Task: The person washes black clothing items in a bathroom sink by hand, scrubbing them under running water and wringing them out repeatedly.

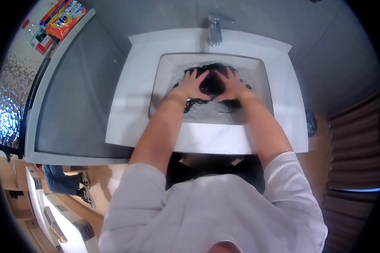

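A dark, wet cloth item [212, 84], probably a garment, lies in the water of a white rectangular sink [268, 95]. Spread fingers of my left hand [194, 84] press down on its left side. On its right side rests my right hand [231, 84], palm down with fingers apart. Thumbs and forefingers frame a bulge of dark fabric between the two hands. Neither hand closes around the cloth. Parts of the fabric are hidden beneath my hands and by ripples in the water.
A chrome faucet [215, 31] stands behind the sink on the white countertop [123, 110]. On a ledge at upper left are an orange detergent bag [63, 20] and a clear bottle with a red cap [34, 36]. A brown curtain [357, 151] hangs at right. Another person's legs [61, 180] show at lower left.
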`<state>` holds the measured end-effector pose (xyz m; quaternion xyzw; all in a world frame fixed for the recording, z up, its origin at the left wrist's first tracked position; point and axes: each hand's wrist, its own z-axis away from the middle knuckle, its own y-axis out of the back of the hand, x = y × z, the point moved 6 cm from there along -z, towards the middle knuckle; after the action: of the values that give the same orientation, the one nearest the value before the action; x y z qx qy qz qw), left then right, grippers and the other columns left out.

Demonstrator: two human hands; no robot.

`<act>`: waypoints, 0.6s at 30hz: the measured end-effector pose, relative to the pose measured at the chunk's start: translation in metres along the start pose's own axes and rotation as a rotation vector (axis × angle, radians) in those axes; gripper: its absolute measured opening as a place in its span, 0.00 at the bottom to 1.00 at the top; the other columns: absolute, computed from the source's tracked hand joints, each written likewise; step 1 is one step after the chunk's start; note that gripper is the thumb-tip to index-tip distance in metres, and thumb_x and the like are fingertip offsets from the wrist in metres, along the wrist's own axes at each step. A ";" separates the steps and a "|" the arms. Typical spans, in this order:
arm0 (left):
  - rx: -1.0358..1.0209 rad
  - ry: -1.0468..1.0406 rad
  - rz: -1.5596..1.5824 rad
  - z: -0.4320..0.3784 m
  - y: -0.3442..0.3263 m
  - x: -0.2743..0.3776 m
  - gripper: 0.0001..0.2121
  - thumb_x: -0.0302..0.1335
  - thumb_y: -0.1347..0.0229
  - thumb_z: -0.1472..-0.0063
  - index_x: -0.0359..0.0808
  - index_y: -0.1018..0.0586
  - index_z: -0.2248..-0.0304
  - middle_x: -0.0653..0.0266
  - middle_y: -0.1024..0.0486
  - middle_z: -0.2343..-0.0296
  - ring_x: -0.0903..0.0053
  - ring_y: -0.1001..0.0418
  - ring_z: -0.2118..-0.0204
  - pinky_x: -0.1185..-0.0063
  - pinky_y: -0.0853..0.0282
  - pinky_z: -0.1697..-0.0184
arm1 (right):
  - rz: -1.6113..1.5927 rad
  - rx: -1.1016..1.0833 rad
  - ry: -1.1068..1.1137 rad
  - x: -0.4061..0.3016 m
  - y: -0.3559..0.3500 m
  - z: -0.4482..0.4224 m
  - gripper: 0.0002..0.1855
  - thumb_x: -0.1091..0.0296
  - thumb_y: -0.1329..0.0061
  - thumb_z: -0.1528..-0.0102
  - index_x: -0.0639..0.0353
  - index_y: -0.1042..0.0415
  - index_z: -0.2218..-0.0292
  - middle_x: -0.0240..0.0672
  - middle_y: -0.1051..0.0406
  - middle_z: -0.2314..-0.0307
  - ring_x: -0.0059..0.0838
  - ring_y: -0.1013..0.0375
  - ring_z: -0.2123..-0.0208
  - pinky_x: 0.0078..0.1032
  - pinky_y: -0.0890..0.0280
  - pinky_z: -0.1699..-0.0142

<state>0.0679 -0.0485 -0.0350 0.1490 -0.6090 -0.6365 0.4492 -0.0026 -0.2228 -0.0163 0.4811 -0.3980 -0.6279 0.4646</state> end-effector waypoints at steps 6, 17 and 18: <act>-0.109 0.037 -0.111 0.010 -0.007 0.012 0.57 0.51 0.29 0.58 0.63 0.53 0.32 0.49 0.54 0.33 0.47 0.58 0.31 0.44 0.55 0.35 | 0.067 -0.117 -0.035 -0.007 -0.002 0.007 0.61 0.41 0.31 0.64 0.24 0.50 0.34 0.37 0.53 0.34 0.54 0.52 0.34 0.70 0.49 0.39; 0.061 -0.074 -0.081 -0.006 -0.004 0.020 0.35 0.29 0.36 0.51 0.45 0.32 0.41 0.48 0.25 0.52 0.52 0.28 0.48 0.64 0.29 0.47 | 0.049 -0.019 -0.022 -0.014 -0.007 -0.010 0.42 0.54 0.37 0.58 0.44 0.35 0.42 0.41 0.28 0.49 0.47 0.29 0.46 0.49 0.34 0.43; 0.063 -0.076 -0.083 -0.007 -0.005 0.015 0.35 0.29 0.36 0.51 0.45 0.32 0.41 0.48 0.25 0.52 0.52 0.28 0.48 0.64 0.29 0.47 | -0.011 -0.046 -0.035 -0.014 -0.007 -0.011 0.40 0.57 0.39 0.55 0.45 0.35 0.41 0.41 0.27 0.50 0.45 0.28 0.47 0.49 0.35 0.42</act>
<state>0.0629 -0.0653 -0.0354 0.1641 -0.6386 -0.6402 0.3942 0.0083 -0.2085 -0.0222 0.4614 -0.3891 -0.6476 0.4651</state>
